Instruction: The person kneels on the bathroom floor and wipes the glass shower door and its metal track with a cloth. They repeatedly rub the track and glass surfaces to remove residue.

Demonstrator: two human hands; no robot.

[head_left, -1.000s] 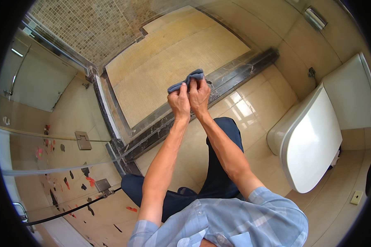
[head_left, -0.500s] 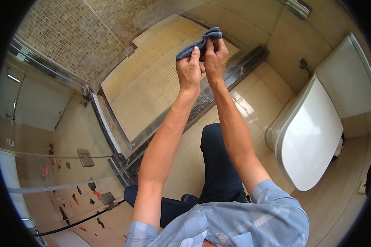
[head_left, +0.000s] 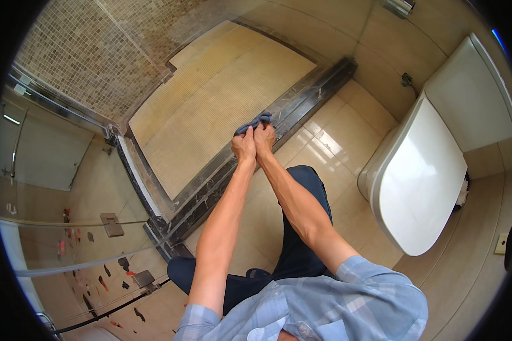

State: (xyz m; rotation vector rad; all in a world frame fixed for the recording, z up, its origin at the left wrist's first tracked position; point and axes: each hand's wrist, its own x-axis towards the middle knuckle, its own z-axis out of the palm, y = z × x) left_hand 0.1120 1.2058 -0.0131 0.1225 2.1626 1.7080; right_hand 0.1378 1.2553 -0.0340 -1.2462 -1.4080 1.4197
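Observation:
A dark blue-grey cloth [head_left: 254, 123] is bunched up in both my hands, at the middle of the view. My left hand [head_left: 244, 146] closes round its left part, with the thumb on top. Close beside it, almost touching, my right hand [head_left: 264, 140] grips the right part. Both hands are over the dark marble curb [head_left: 318, 95] of the shower. Whether the cloth touches the stone I cannot tell. Beyond the curb lies the beige ribbed shower floor [head_left: 205, 108].
A white toilet [head_left: 421, 187] with its lid down stands at the right. On the left a glass door [head_left: 45, 227] has metal hinges [head_left: 112, 225]. Brown mosaic tiles [head_left: 91, 51] cover the far left wall. Below my arms are my bent knees and glossy beige floor tiles [head_left: 352, 128].
Both hands have come down and nearer to me with the cloth, from over the far shower floor to the curb. The cloth is now more bunched, and the hands closer together.

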